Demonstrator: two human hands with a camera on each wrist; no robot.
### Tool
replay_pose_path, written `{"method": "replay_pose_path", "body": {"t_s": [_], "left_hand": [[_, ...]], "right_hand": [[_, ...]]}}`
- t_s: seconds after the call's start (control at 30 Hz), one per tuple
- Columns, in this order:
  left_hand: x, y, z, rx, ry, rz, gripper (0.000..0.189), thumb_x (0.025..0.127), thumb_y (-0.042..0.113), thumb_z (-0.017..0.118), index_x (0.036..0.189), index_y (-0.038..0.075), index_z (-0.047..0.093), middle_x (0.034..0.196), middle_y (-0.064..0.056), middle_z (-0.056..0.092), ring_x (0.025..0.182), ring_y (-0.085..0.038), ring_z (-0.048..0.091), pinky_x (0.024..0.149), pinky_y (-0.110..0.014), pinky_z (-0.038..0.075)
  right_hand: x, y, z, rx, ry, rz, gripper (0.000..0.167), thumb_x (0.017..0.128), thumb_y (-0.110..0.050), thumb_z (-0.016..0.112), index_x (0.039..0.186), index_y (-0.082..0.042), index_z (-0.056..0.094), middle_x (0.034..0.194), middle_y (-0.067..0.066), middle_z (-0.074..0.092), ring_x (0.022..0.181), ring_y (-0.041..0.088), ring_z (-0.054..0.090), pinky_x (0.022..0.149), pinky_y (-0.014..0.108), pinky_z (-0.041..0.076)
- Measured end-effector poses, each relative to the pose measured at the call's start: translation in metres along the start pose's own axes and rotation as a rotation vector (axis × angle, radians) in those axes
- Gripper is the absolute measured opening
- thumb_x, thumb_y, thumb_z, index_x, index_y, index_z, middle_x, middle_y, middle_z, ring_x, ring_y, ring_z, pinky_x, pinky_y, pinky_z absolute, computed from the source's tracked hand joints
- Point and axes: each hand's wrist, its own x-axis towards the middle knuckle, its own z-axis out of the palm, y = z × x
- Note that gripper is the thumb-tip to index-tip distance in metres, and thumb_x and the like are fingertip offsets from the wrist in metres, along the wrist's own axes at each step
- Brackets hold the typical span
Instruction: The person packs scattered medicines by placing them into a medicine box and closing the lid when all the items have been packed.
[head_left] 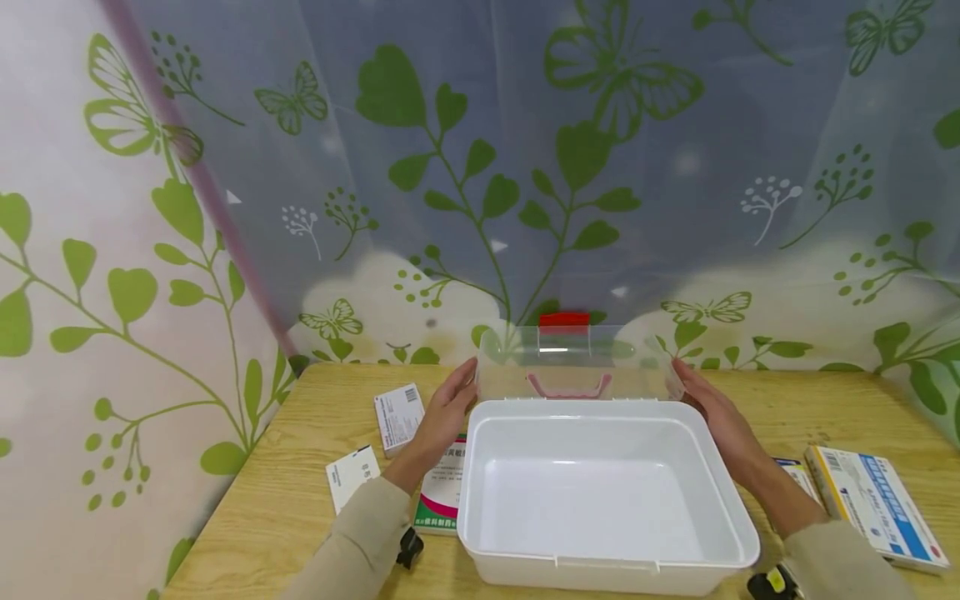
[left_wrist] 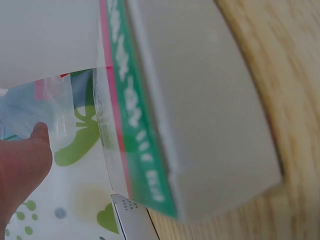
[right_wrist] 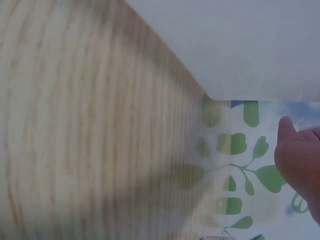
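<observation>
A white plastic storage box (head_left: 577, 500), with nothing inside, stands on the table with its hinged clear lid (head_left: 502, 362) raised at the back. The lid carries a pink handle (head_left: 568, 392) and a red latch (head_left: 565, 320). My left hand (head_left: 442, 421) holds the lid's left edge, its thumb against the clear plastic in the left wrist view. At the opposite edge, my right hand (head_left: 723, 421) holds the lid too; its fingertips are partly hidden. Under my left forearm lies a green-and-white medicine box (head_left: 441, 492), close beside the storage box.
Two small white medicine boxes (head_left: 400, 419) lie left on the wooden table (head_left: 262, 517). To the right are a blue-and-white medicine box (head_left: 877, 504) and another (head_left: 797, 475) partly behind my right arm. A leaf-patterned curtain (head_left: 480, 208) hangs behind the table.
</observation>
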Motion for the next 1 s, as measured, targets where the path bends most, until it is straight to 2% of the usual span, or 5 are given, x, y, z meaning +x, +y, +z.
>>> {"method": "replay_pose_path", "body": {"t_s": [0.17, 0.33, 0.5, 0.77, 1.0], "left_hand": [[-0.0021, -0.0027, 0.0007, 0.005, 0.008, 0.012, 0.047, 0.105, 0.012, 0.034, 0.150, 0.003, 0.024, 0.156, -0.010, 0.021, 0.141, -0.023, 0.019, 0.110, -0.036, 0.029], [-0.0036, -0.0025, 0.0012, 0.009, 0.002, 0.025, 0.047, 0.105, 0.009, 0.033, 0.150, 0.001, 0.022, 0.156, -0.012, 0.021, 0.141, -0.024, 0.020, 0.110, -0.037, 0.029], [-0.0034, -0.0036, 0.0005, -0.001, -0.002, 0.032, 0.048, 0.104, 0.008, 0.034, 0.150, 0.001, 0.022, 0.156, -0.013, 0.020, 0.141, -0.024, 0.019, 0.109, -0.037, 0.029], [-0.0032, -0.0058, 0.0007, -0.042, 0.015, 0.013, 0.049, 0.104, 0.009, 0.037, 0.150, 0.003, 0.023, 0.156, -0.009, 0.021, 0.141, -0.020, 0.020, 0.108, -0.032, 0.030], [-0.0050, -0.0035, 0.0014, -0.080, 0.030, -0.009, 0.049, 0.104, 0.012, 0.040, 0.150, 0.006, 0.026, 0.155, -0.009, 0.023, 0.140, -0.019, 0.024, 0.106, -0.030, 0.033]], "right_hand": [[0.0007, 0.0032, 0.0002, 0.007, 0.025, 0.001, 0.059, 0.105, -0.039, 0.028, 0.154, -0.013, 0.006, 0.159, 0.004, -0.005, 0.142, 0.031, -0.003, 0.098, 0.010, 0.030], [0.0014, 0.0035, 0.0013, 0.038, 0.045, 0.012, 0.058, 0.106, -0.034, 0.032, 0.153, -0.012, 0.007, 0.159, 0.003, -0.004, 0.143, 0.026, -0.005, 0.095, 0.009, 0.032], [0.0016, 0.0039, 0.0018, 0.079, 0.048, 0.019, 0.060, 0.105, -0.034, 0.035, 0.154, -0.014, 0.008, 0.159, 0.004, -0.006, 0.143, 0.026, -0.004, 0.088, 0.007, 0.038], [-0.0010, 0.0048, -0.0007, 0.161, 0.016, 0.031, 0.060, 0.104, -0.033, 0.039, 0.154, -0.020, 0.009, 0.159, 0.003, -0.010, 0.142, 0.030, -0.004, 0.086, 0.010, 0.042], [-0.0030, 0.0038, -0.0014, 0.166, 0.002, 0.028, 0.060, 0.104, -0.033, 0.040, 0.154, -0.022, 0.010, 0.159, 0.004, -0.009, 0.142, 0.033, -0.001, 0.085, 0.014, 0.045]]}}
